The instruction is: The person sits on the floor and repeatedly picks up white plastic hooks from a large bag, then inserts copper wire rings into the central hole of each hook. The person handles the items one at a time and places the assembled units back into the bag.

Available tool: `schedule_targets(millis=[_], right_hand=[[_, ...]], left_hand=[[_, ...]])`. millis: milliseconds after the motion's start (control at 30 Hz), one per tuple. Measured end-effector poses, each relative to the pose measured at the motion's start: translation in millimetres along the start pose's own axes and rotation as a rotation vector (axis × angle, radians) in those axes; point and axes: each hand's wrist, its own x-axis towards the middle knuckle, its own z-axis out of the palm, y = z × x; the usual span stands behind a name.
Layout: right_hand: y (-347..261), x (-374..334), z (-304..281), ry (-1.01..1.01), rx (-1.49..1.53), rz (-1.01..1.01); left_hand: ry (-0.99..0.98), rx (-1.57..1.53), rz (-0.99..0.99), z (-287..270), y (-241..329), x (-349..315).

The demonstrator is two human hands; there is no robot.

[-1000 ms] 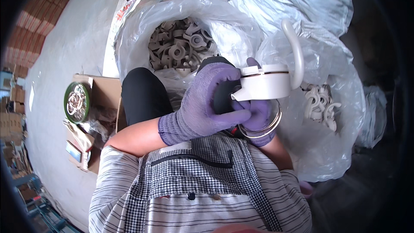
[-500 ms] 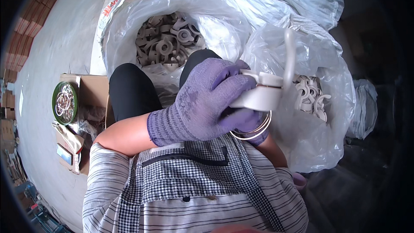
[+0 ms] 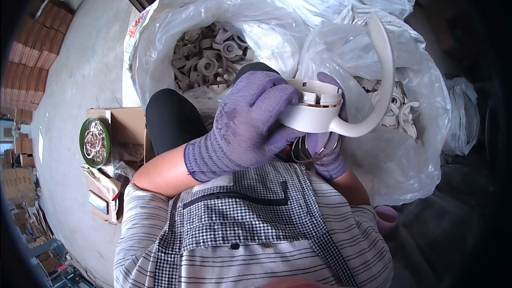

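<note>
A white plastic part (image 3: 312, 120) with a round, open ring-like body and a long curved hook arm is held up in front of my lap. My left hand (image 3: 242, 120), in a purple knit glove, is closed on its left side, with the fingertips at the upper rim. My right hand (image 3: 326, 154), gloved alike, grips it from behind and below, and the part hides most of that palm. Several thin metal rings (image 3: 314, 156) hang looped about my right hand. Inside the round body, white inner pieces and a thin gold-coloured line show.
A clear plastic bag (image 3: 154, 37) ahead holds many grey plastic parts (image 3: 208, 64). Another bag (image 3: 394, 181) at right holds whitish curved parts (image 3: 397, 109). At left, a green round tray (image 3: 84, 152) of metal rings sits on a cardboard box (image 3: 128, 125). A pink cup (image 3: 386, 217) stands at lower right.
The white part has turned, so its open top and inner pieces show and its hook arm curves out to the right. The loose rings have shifted on my right hand.
</note>
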Motion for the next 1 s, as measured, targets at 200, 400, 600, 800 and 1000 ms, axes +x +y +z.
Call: schedule_targets(millis=[200, 400, 600, 800, 1000], right_hand=[[9.0, -21.0, -30.9, 0.172, -0.587, -0.032], [-60.0, -7.3, -109.7, 0.772, 0.266, -0.010], [-68.4, -28.3, -273.7, 0.425, 0.342, -0.123], [-80.6, 9.2, -87.8, 0.216, 0.331, -0.062], [40.2, 37.6, -14.4, 0.075, 0.200, 0.301]], left_hand=[[-0.054, -0.099, -0.024, 10.9, -6.2, -7.7], [-0.077, -0.222, -0.306, 21.6, -39.0, -39.9], [-0.173, -0.180, -0.383, 20.1, -57.8, -54.9], [-0.443, 0.255, -0.538, -4.3, -147.7, -103.1], [-0.788, 0.531, -1.019, -23.3, -308.0, -101.3]])
